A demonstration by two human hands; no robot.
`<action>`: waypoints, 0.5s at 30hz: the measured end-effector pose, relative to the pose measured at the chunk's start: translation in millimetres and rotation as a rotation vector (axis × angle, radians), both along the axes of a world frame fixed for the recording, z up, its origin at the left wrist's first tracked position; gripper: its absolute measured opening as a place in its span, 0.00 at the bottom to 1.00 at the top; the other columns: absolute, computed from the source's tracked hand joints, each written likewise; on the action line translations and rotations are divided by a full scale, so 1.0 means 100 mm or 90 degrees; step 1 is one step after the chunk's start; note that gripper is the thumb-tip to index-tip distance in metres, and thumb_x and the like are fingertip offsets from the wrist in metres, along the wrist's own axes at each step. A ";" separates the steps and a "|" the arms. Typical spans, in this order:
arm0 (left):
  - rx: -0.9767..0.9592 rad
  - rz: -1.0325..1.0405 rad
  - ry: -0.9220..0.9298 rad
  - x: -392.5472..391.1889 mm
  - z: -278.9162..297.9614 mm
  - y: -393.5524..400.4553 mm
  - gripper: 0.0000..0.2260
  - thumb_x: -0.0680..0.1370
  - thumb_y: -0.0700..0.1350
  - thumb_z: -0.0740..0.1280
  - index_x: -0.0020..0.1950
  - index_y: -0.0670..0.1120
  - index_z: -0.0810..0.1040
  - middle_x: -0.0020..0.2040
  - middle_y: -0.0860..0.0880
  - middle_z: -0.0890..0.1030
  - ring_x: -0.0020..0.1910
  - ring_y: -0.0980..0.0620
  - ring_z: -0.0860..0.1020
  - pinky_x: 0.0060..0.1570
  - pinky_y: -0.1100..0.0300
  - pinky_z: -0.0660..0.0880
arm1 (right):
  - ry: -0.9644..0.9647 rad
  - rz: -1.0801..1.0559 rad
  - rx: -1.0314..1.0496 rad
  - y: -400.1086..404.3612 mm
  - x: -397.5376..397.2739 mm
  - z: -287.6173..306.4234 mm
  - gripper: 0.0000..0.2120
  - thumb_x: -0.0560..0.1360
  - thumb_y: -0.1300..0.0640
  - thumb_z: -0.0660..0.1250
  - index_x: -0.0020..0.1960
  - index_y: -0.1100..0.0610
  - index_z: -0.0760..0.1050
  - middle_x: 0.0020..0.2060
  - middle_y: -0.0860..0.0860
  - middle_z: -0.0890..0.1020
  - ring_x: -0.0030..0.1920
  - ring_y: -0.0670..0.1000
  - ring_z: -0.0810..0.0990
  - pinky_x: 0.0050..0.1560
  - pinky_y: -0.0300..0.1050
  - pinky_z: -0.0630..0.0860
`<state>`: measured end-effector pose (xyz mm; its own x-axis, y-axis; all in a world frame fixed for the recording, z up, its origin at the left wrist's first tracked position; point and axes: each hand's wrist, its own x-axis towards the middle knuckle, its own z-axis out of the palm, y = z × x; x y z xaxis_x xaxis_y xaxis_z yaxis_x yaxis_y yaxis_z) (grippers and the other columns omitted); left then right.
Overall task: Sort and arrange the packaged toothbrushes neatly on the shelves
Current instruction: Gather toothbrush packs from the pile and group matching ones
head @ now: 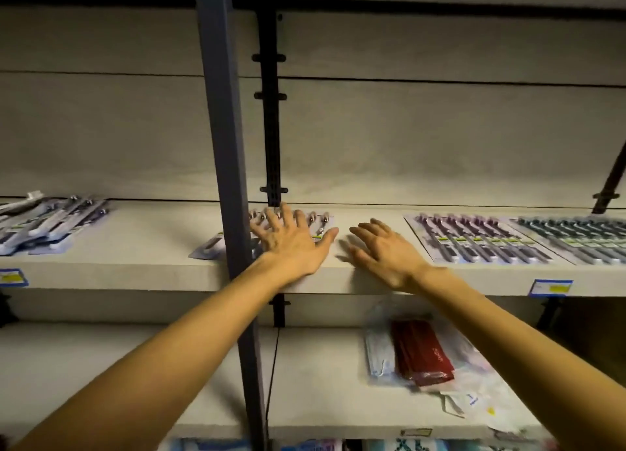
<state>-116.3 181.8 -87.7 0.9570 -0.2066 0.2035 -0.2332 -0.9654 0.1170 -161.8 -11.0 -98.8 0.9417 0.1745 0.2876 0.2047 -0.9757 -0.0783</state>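
My left hand lies flat with spread fingers on a row of packaged toothbrushes at the middle of the upper shelf. My right hand hovers beside it with fingers loosely spread over bare shelf, holding nothing. To the right lie a neat row of purple toothbrush packs and a row of dark teal packs. At the far left sits a loose, uneven pile of toothbrush packs. One pack pokes out left of the post.
A grey upright post stands in front of the shelf, just left of my left hand. The lower shelf holds a plastic bag with red and pale blue packets. Price labels stick to the upper shelf's front edge.
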 end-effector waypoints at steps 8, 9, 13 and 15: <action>0.012 0.183 0.148 0.19 0.00 0.07 0.47 0.73 0.78 0.41 0.83 0.49 0.50 0.81 0.37 0.46 0.78 0.28 0.46 0.74 0.34 0.51 | 0.051 0.073 0.079 -0.18 0.16 -0.03 0.24 0.82 0.41 0.55 0.68 0.57 0.73 0.68 0.56 0.74 0.71 0.56 0.66 0.71 0.50 0.63; 0.046 0.182 0.138 0.21 0.01 0.08 0.47 0.72 0.78 0.40 0.82 0.50 0.52 0.81 0.38 0.49 0.78 0.29 0.50 0.73 0.35 0.53 | 0.053 0.072 0.091 -0.18 0.16 -0.03 0.25 0.82 0.41 0.55 0.68 0.57 0.73 0.68 0.56 0.74 0.71 0.56 0.66 0.71 0.50 0.63; 0.059 0.108 0.075 0.26 0.01 0.12 0.44 0.72 0.78 0.39 0.81 0.55 0.56 0.81 0.43 0.57 0.79 0.36 0.55 0.74 0.37 0.55 | 0.078 0.046 0.127 -0.20 0.20 -0.02 0.30 0.81 0.38 0.55 0.74 0.57 0.67 0.72 0.56 0.70 0.73 0.57 0.65 0.72 0.49 0.62; 0.044 0.076 0.033 0.26 0.01 0.14 0.44 0.73 0.77 0.41 0.81 0.53 0.59 0.80 0.43 0.60 0.78 0.37 0.57 0.73 0.37 0.56 | 0.097 0.025 0.146 -0.22 0.24 0.00 0.32 0.80 0.36 0.55 0.75 0.57 0.65 0.73 0.56 0.69 0.73 0.57 0.66 0.72 0.52 0.63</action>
